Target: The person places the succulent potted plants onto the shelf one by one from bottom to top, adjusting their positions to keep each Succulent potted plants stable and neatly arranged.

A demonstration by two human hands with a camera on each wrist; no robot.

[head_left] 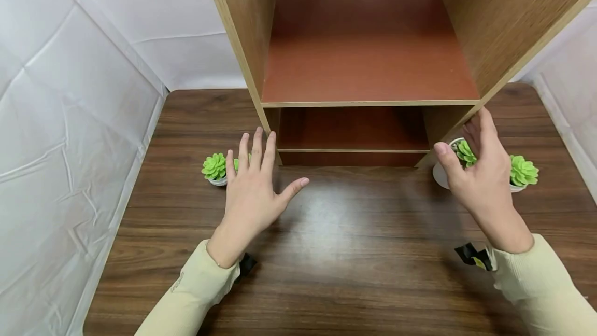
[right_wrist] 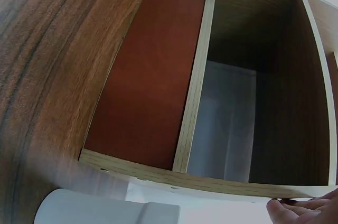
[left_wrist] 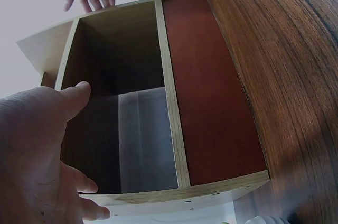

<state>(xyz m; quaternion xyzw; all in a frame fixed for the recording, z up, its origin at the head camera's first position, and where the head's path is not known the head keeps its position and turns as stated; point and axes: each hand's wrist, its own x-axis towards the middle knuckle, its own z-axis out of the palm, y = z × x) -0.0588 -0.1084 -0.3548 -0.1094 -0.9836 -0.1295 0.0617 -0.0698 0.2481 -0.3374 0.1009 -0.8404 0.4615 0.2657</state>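
Observation:
A wooden shelf unit [head_left: 368, 103] with reddish-brown boards and light wood edges stands upright on the table. My left hand [head_left: 254, 193] is spread beside its lower left panel, fingers straight and thumb held out to the right. In the left wrist view, those fingertips [left_wrist: 95, 213] are right at the panel's front edge. On the other side, my right hand [head_left: 487, 180] has its fingers along the outer face of the right panel, thumb apart in front. The right wrist view shows these fingers [right_wrist: 301, 211] at the panel's edge, loosely bent.
Small green succulents in white pots flank the unit: one plant [head_left: 214, 166] with another partly hidden behind my left hand, and two at right, a plant [head_left: 523, 170] and a taller white pot [head_left: 440, 175]. White sheeting [head_left: 84, 170] surrounds the dark wood table [head_left: 326, 284].

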